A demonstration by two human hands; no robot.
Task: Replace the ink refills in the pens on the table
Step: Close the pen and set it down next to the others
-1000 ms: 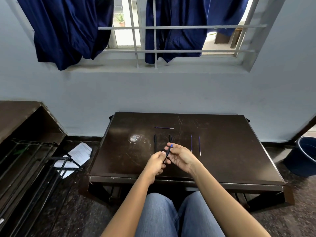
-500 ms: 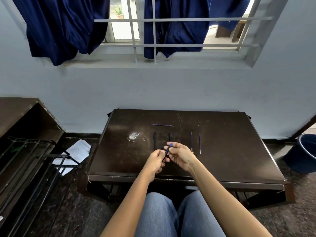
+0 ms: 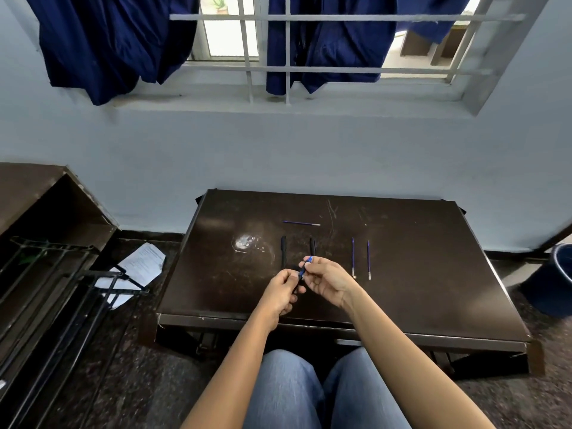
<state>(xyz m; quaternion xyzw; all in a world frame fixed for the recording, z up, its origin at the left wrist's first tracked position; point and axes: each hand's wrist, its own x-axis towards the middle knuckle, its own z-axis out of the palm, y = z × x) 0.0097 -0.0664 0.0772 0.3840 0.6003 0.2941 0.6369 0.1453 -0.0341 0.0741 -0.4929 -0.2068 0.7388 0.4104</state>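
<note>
Nearest my view, knees in jeans sit under the front edge of the dark surface. Just above that edge I see both hands meeting over a pen, held tilted in the air: the left hand has its fingers curled round the dark lower barrel, while the right hand pinches the blue upper end between thumb and fingertips. Beyond the hands, a black pen and a second black pen lie side by side, pointing away from me. To their right lie a blue refill and a second blue refill, parallel and just apart. Farther back, a third refill lies crosswise. Papers rest on the floor to the left. Dark blue curtains hang at the barred window.
</note>
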